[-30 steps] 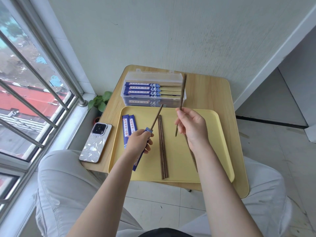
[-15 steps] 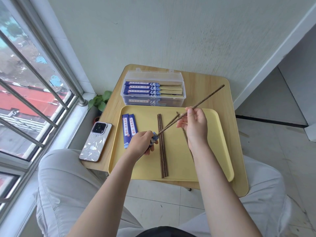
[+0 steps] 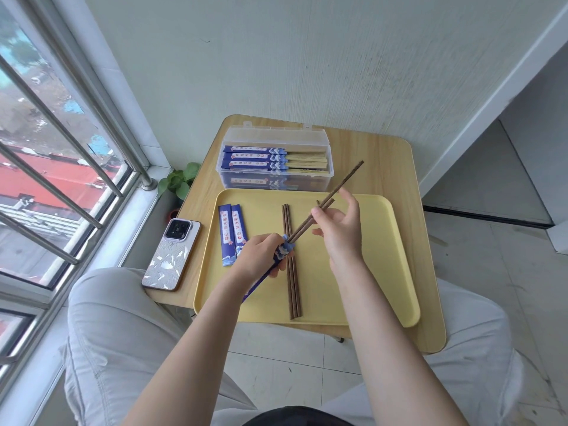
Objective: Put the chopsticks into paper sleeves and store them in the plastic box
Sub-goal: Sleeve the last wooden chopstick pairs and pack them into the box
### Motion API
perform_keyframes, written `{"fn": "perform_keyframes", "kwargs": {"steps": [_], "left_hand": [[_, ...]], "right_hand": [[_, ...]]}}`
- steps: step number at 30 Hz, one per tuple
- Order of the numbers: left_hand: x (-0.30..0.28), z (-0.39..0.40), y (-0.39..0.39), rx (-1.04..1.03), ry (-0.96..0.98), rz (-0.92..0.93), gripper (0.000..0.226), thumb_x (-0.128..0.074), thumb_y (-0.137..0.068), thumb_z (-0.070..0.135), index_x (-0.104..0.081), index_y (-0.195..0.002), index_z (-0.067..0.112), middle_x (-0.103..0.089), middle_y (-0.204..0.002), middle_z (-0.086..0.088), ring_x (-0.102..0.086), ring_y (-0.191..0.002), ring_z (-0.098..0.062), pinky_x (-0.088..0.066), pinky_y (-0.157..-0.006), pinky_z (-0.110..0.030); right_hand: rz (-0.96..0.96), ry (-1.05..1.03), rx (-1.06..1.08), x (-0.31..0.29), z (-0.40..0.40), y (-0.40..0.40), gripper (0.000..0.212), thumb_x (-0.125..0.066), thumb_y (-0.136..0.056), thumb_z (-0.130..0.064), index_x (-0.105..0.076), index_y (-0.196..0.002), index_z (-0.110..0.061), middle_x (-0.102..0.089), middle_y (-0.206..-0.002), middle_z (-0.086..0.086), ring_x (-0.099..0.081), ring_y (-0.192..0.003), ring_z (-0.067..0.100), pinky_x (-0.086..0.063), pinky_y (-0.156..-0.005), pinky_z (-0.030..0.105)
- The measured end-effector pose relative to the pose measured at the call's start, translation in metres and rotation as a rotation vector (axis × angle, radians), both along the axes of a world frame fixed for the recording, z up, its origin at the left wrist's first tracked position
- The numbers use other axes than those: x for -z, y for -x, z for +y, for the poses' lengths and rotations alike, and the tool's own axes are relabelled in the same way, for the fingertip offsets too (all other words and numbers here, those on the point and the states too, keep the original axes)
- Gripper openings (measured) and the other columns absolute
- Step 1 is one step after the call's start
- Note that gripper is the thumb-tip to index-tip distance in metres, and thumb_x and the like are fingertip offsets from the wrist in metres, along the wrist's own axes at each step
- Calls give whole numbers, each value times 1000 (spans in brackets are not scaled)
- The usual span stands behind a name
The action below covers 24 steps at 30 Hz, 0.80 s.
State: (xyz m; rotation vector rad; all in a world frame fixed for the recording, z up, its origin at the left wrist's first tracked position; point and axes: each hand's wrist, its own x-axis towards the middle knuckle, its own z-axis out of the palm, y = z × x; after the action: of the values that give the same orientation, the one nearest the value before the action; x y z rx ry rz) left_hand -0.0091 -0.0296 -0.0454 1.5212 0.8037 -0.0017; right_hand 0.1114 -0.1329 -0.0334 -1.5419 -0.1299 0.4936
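Left hand (image 3: 261, 253) clenched round the blue paper sleeve (image 3: 284, 252), mouth tilted up to take the tips. Right hand (image 3: 338, 229) pinches the pair of chopsticks (image 3: 325, 202), its grip at mid-shaft for steering. Their long axis slants from the sleeve mouth up toward the plastic box (image 3: 276, 161), over the yellow tray (image 3: 368, 272). Another pair (image 3: 292, 281) lies on the tray just beside the sleeve.
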Motion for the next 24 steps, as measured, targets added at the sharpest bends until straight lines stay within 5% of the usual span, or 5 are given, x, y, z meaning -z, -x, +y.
{"fn": "perform_keyframes", "kwargs": {"steps": [3,7,13,19,24], "left_hand": [[-4,-1,-2,-22,35,-56,35,-38,-100,20,-63,-89,-2,-59,-63,-13,-47,-49,-20,-42,-56,-30],[-6,1,-3,-66,19,-48,37,-38,-99,19,-64,-91,-5,-60,-63,-13,-47,-49,-23,-42,-57,-32],[-5,4,-1,-75,14,20,34,-39,-97,18,-63,-81,-1,-55,-59,-12,-42,-46,-21,-37,-49,-28],[-7,1,-3,-45,-30,48,34,-38,-95,16,-62,-76,2,-52,-56,-11,-38,-43,-20,-35,-49,-28],[-16,13,-15,-28,-140,102,34,-40,-92,18,-64,-71,5,-55,-53,-8,-42,-45,-20,-38,-55,-30]], "right_hand": [[42,79,-125,6,6,5,68,-74,-87,-13,-37,-144,-21,-71,-94,3,-65,-82,13,-55,-81,36],[75,158,-353,8,11,13,69,-77,-86,-14,-38,-143,-16,-66,-87,-3,-66,-72,7,-52,-74,23],[-136,128,-135,1,7,3,92,-76,-87,-20,-16,-155,-35,-59,-116,-2,-66,-76,0,-58,-85,37],[-187,127,-75,-5,1,-2,31,-58,-99,-17,-58,-128,-26,-67,-106,4,-67,-75,11,-59,-62,30],[-123,76,26,-10,2,-18,18,-51,-101,-10,-66,-110,-16,-64,-94,7,-70,-62,18,-55,-55,31]]}}
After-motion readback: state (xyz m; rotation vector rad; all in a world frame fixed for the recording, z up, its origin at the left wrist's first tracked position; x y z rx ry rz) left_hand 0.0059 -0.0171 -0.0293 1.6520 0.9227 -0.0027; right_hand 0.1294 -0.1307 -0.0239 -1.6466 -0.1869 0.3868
